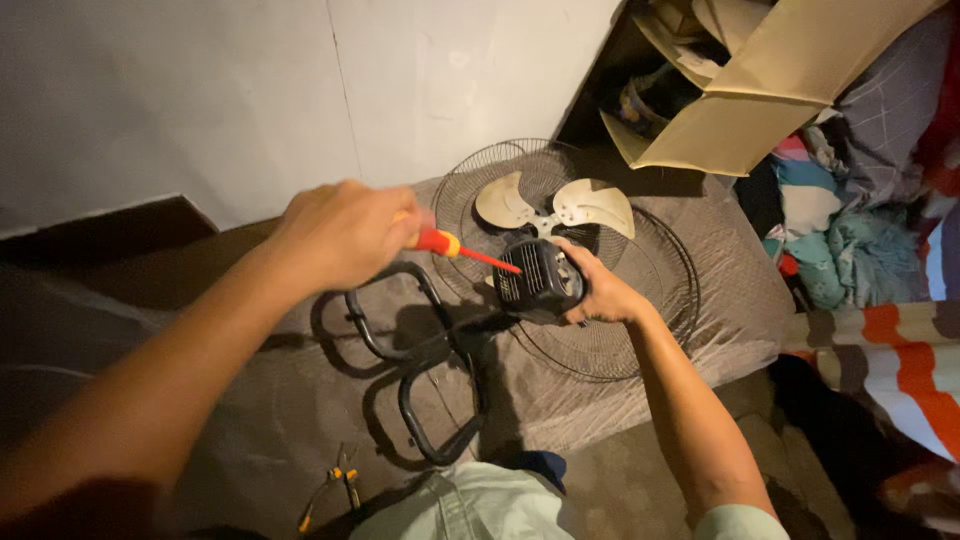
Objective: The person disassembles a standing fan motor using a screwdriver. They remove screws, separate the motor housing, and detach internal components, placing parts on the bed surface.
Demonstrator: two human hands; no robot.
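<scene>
My left hand (340, 232) grips a screwdriver (462, 249) with a red and yellow handle; its red shaft points at the black fan motor housing (535, 280). My right hand (598, 290) holds that housing from the right side. Behind the motor, pale beige fan blades (555, 205) sit in front of a round black wire grille (470, 185). A second wire grille (660, 300) lies under my right hand. A black tubular fan stand (425, 390) lies in front of the motor on the grey-brown cloth surface.
Yellow-handled pliers (335, 485) lie on the cloth near my body. An open cardboard box (760, 80) with items stands at the back right. Piled clothes (850, 240) and a striped fabric (890, 370) fill the right side. A white wall (200, 90) rises behind.
</scene>
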